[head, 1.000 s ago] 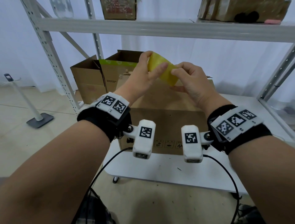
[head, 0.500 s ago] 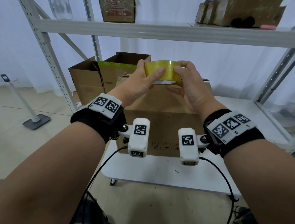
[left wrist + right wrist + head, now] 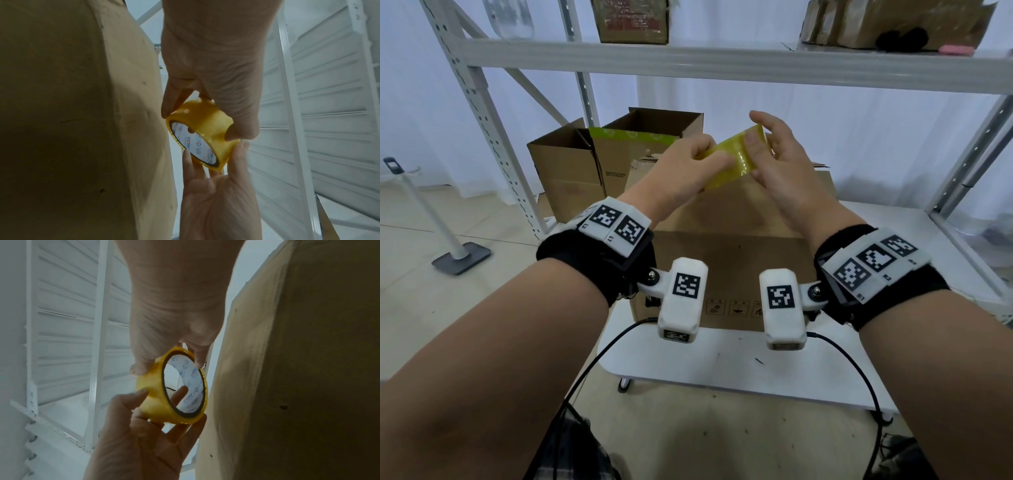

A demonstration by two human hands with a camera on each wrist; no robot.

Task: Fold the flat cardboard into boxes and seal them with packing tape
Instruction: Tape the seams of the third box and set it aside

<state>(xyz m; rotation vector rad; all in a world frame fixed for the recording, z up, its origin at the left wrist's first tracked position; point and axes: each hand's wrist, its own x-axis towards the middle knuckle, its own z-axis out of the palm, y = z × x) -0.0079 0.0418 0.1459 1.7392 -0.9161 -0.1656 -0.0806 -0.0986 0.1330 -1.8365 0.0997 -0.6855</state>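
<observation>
"R2" on right wristband (image 3: 876, 263)

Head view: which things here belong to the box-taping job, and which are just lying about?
In the job:
- yellow tape roll, gripped by left hand and right hand
- cardboard box on the white table

Lying about:
- open boxes behind
- floor stand
- upper-shelf boxes

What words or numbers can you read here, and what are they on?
"R1", "R2": right wrist band.
Blue logo print inside the tape roll: too blurred.
Small print on the green-topped box: too small.
Handling symbols on the front cardboard box: pictures, no words.
</observation>
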